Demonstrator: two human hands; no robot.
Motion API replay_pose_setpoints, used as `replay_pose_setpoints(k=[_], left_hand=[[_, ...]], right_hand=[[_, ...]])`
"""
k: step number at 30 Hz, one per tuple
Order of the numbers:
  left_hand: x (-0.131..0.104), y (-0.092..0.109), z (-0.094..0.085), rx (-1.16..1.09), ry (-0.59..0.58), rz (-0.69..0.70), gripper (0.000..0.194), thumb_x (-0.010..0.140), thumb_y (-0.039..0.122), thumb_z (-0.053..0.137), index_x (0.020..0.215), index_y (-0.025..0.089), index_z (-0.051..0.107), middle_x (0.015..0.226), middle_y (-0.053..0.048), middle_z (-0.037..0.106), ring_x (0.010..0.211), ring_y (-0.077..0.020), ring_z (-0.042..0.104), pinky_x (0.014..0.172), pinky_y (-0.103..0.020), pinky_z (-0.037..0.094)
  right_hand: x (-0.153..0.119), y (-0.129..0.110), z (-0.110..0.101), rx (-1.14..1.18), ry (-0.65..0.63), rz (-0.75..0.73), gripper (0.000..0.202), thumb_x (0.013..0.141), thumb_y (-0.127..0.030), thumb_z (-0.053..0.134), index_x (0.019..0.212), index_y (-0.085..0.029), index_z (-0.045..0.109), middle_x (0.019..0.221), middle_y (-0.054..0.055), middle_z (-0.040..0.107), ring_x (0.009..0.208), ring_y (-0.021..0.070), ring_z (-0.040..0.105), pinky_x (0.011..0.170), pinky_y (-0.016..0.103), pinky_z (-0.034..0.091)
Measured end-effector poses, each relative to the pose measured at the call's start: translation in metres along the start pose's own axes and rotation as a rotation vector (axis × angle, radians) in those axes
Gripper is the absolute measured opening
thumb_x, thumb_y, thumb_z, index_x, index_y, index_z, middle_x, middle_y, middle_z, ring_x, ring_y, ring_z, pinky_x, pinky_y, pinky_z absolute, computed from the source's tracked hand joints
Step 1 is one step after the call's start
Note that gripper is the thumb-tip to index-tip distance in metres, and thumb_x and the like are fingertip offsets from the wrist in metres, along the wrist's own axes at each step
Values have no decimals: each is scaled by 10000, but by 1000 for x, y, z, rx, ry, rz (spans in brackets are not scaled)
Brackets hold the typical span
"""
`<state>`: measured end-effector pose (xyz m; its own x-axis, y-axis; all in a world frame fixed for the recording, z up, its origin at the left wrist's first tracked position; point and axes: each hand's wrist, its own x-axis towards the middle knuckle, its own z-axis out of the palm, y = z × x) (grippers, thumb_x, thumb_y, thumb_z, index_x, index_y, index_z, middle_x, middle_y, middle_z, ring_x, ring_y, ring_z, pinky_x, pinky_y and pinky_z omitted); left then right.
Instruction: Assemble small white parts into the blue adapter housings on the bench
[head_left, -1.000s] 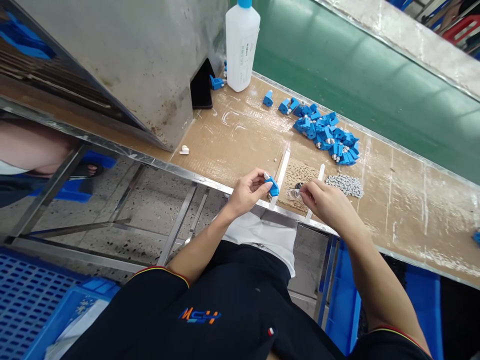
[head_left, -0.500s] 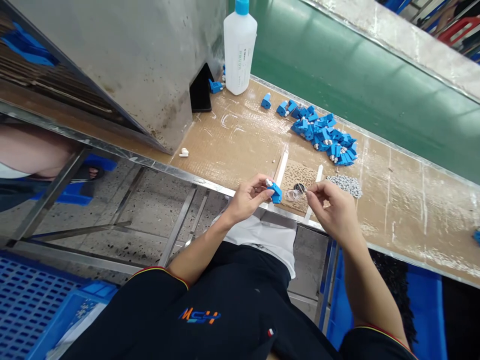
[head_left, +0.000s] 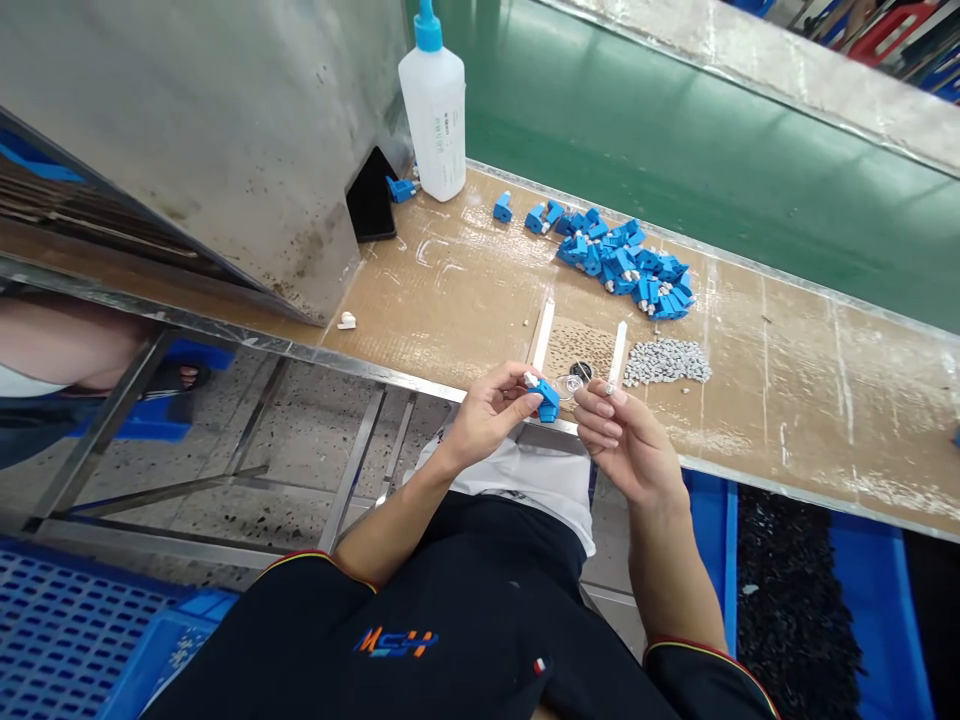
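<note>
My left hand [head_left: 487, 420] is closed on a blue plastic part [head_left: 548, 402] with a white tip, held just above the bench's front edge. To its right, my right hand [head_left: 626, 435] is raised palm up, thumb and forefinger pinched on a small greyish piece [head_left: 610, 389]. Between and behind my hands lie a small clear round dish [head_left: 568, 385] and a black round cap [head_left: 580, 372], with a thin stick at the cap. They rest by a speckled cardboard sheet [head_left: 581, 345] flanked by two white strips. A pile of small grey pieces [head_left: 667, 362] is spread beyond my right hand.
A heap of blue parts [head_left: 622, 262] lies along the bench's far side. A white bottle [head_left: 439, 125] with a blue cap and a black phone-like slab [head_left: 373, 197] stand by a metal panel [head_left: 300, 130]. A small white piece [head_left: 346, 321] is at left. Another person's leg [head_left: 67, 340] shows.
My right hand has turned palm up and moved left; the thin stick it held is out of its fingers, and a small greyish piece is pinched there. My left hand keeps the blue part.
</note>
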<state>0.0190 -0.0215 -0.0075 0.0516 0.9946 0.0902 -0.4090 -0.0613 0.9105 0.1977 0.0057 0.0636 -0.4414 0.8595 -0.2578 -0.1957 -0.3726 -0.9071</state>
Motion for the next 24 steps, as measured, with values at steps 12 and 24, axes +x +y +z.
replay_pose_setpoints(k=[12, 24], left_hand=[[-2, 8, 17, 16, -10, 81, 268, 921, 426, 777, 1052, 201, 714, 946, -26, 740, 853, -117, 713, 787, -206, 589], [-5, 11, 19, 80, 26, 54, 342, 892, 501, 787, 1028, 192, 736, 985, -44, 746, 887, -148, 705, 829, -253, 586]], right_hand=[[-12, 15, 9, -713, 263, -591, 83, 994, -255, 638, 915, -237, 653, 980, 54, 694, 900, 179, 674, 705, 291, 570], [-9, 12, 16, -850, 254, -642, 87, 993, -234, 620, 908, -248, 633, 923, 39, 714, 864, 188, 686, 721, 313, 571]])
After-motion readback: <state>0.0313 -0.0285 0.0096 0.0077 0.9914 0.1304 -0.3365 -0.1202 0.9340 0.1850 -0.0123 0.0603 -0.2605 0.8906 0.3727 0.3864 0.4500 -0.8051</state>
